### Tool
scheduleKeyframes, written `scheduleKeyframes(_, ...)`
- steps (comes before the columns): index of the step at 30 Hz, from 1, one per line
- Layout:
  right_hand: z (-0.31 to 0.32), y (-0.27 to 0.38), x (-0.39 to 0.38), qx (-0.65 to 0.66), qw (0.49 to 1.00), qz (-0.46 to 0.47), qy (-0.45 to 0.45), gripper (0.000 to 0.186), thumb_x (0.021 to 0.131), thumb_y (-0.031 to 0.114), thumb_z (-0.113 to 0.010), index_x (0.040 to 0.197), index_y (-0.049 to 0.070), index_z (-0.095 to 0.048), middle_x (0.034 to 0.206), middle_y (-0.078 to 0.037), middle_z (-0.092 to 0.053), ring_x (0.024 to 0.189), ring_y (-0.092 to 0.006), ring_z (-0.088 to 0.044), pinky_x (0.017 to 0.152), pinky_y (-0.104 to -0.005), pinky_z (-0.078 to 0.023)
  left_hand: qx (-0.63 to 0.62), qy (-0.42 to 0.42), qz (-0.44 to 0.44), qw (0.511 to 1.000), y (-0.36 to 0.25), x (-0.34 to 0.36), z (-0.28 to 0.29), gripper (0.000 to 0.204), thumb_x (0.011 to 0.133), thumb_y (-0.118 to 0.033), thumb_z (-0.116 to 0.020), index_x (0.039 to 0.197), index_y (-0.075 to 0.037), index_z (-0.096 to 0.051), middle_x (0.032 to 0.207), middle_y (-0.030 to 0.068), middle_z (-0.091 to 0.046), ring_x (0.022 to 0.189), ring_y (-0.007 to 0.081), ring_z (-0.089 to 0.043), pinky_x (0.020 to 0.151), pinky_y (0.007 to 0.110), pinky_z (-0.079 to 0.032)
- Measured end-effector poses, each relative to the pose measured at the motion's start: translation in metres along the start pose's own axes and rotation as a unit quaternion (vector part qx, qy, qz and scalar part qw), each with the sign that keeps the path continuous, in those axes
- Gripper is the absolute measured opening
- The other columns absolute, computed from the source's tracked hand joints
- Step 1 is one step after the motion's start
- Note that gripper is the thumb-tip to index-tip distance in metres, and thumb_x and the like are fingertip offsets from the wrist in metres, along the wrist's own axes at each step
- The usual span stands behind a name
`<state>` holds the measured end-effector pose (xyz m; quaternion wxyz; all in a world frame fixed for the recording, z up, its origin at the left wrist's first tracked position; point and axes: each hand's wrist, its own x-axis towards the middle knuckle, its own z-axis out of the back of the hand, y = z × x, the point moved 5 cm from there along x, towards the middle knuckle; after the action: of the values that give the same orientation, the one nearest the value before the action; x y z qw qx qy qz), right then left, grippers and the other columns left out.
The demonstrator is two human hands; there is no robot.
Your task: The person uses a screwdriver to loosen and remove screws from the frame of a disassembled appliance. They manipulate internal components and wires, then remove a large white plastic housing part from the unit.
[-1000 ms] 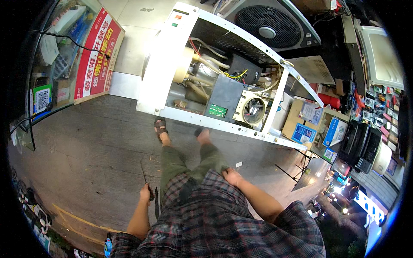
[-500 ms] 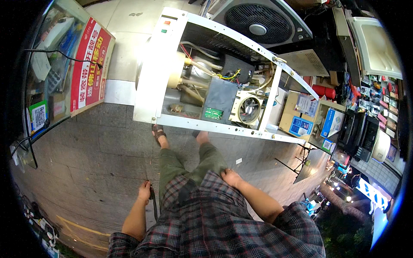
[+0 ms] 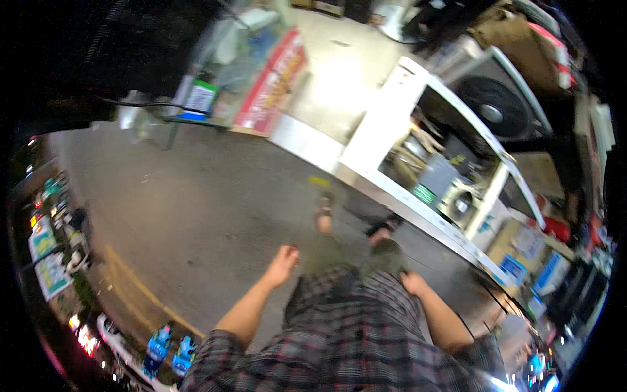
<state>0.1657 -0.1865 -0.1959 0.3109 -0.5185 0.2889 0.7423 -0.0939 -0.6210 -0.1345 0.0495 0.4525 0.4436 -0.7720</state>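
Note:
My left hand [image 3: 283, 264] hangs in front of me at the left of my body, above the paving. Motion smears its fingers, and I cannot make out anything in them. Against the side of my plaid shirt and green trousers rests my right hand [image 3: 413, 283], its fingers partly hidden and blurred. Beyond my feet stands a white-framed appliance cabinet [image 3: 374, 130] with one side open. Inside it are a grey box [image 3: 436, 178], a green circuit board [image 3: 424, 193], a small round blower [image 3: 462, 205] and wires. Neither hand touches the cabinet.
A glass display counter with a red printed panel [image 3: 271, 81] stands at the far left. Behind the cabinet is a large black fan grille [image 3: 491, 111]. Cartons [image 3: 524, 238] sit at its right end. Grey paving [image 3: 196, 202] runs left toward a yellow line [image 3: 147, 294].
My view has swung left, and the cabinet and counter now lie further right. My feet have stepped. The dark strap earlier at my left hand is not visible now; my right hand stays by my side.

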Motion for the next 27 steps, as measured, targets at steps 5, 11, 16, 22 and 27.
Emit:
scheduleKeyframes(5, 0.041, 0.059, -0.015, -0.076, 0.997, 0.015, -0.018, 0.057, 0.097, 0.039, -0.041, 0.13, -0.005, -0.056, 0.132, -0.031, -0.058, 0.122, -0.043, -0.057, 0.107, -0.0476, -0.044, -0.02, 0.062, -0.001, 0.998, 0.009, -0.019, -0.011, 0.033, 0.099, -0.024, -0.063, 0.117, 0.002, -0.055, 0.111, 0.0128, -0.068, 0.105, 0.0212, -0.063, 0.091, 0.034, -0.05)
scheduleKeyframes(11, 0.038, 0.042, -0.041, 0.019, 1.0, -0.002, -0.017, 0.062, 0.098, 0.044, -0.041, 0.143, 0.002, -0.046, 0.142, -0.032, -0.048, 0.128, -0.0469, -0.051, 0.11, -0.0474, -0.041, 0.24, 0.045, 0.048, 0.968, 0.137, -0.029, -0.031, 0.033, 0.09, -0.013, -0.066, 0.116, 0.002, -0.053, 0.105, 0.0234, -0.068, 0.101, 0.0381, -0.067, 0.086, 0.043, -0.052)
scheduleKeyframes(16, 0.004, 0.007, -0.017, 0.102, 0.994, 0.009, 0.039, 0.062, 0.098, 0.046, -0.042, 0.145, 0.005, -0.045, 0.145, -0.028, -0.046, 0.132, -0.047, -0.046, 0.112, -0.0485, -0.039, -0.099, -0.012, 0.295, 0.95, 0.263, -0.107, -0.031, 0.032, 0.089, -0.02, -0.069, 0.109, 0.003, -0.06, 0.093, 0.0122, -0.071, 0.084, 0.0258, -0.066, 0.078, 0.041, -0.054)
scheduleKeyframes(22, -0.015, -0.042, 0.006, 0.173, 0.982, -0.025, 0.07, 0.071, 0.097, 0.053, -0.045, 0.151, 0.007, -0.038, 0.15, -0.03, -0.041, 0.135, -0.0467, -0.044, 0.114, -0.0483, -0.036, -0.016, -0.027, 0.389, 0.921, 0.173, -0.132, -0.099, 0.031, 0.089, -0.019, -0.069, 0.108, 0.003, -0.06, 0.093, 0.012, -0.071, 0.084, 0.0252, -0.066, 0.077, 0.04, -0.053)
scheduleKeyframes(27, -0.021, -0.079, 0.022, 0.197, 0.976, -0.024, 0.085, 0.074, 0.097, 0.055, -0.047, 0.152, 0.007, -0.037, 0.149, -0.031, -0.041, 0.134, -0.0471, -0.044, 0.114, -0.0469, -0.036, -0.005, -0.036, 0.373, 0.927, 0.115, -0.101, -0.13, 0.03, 0.089, -0.019, -0.069, 0.108, 0.002, -0.06, 0.093, 0.0119, -0.071, 0.083, 0.0248, -0.066, 0.077, 0.04, -0.053)
